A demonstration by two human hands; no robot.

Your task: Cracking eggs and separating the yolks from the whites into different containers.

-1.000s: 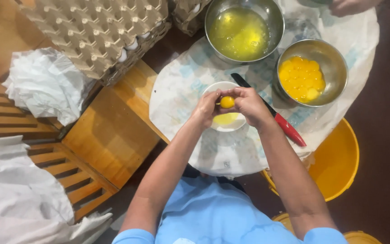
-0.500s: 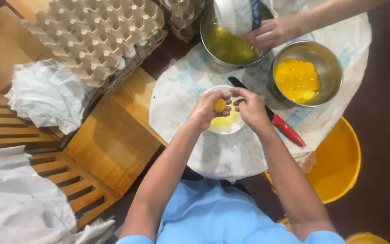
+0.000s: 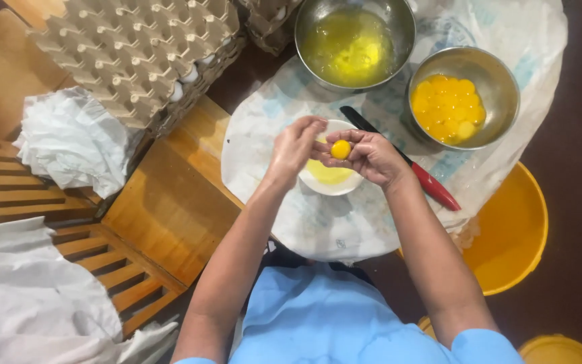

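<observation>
Two hands meet above a small white bowl (image 3: 331, 180), and here we see the right hand (image 3: 370, 156) cupped with its fingers curled around a round egg yolk (image 3: 340, 149), which rests on the fingertips directly over the bowl. The left hand (image 3: 293, 149) is half closed and holds nothing, its fingertips just beside the yolk; we cannot tell whether they touch it. The bowl holds a pool of yellow liquid and stands on a sheet of pale plastic (image 3: 318, 222) that covers the round bench. A knife (image 3: 405, 162) with a black blade and red handle lies on the sheet, passing under the right hand. Beyond the hands we note two steel bowls: the larger steel bowl (image 3: 357, 44) holds clear yellowish egg white, the smaller steel bowl (image 3: 465, 98) holds many whole yolks. A stack of cardboard egg trays (image 3: 136, 54) stands at upper left, with crumpled white paper (image 3: 72, 141) beside it, and a yellow bucket (image 3: 513, 229) sits below the bench at right.
</observation>
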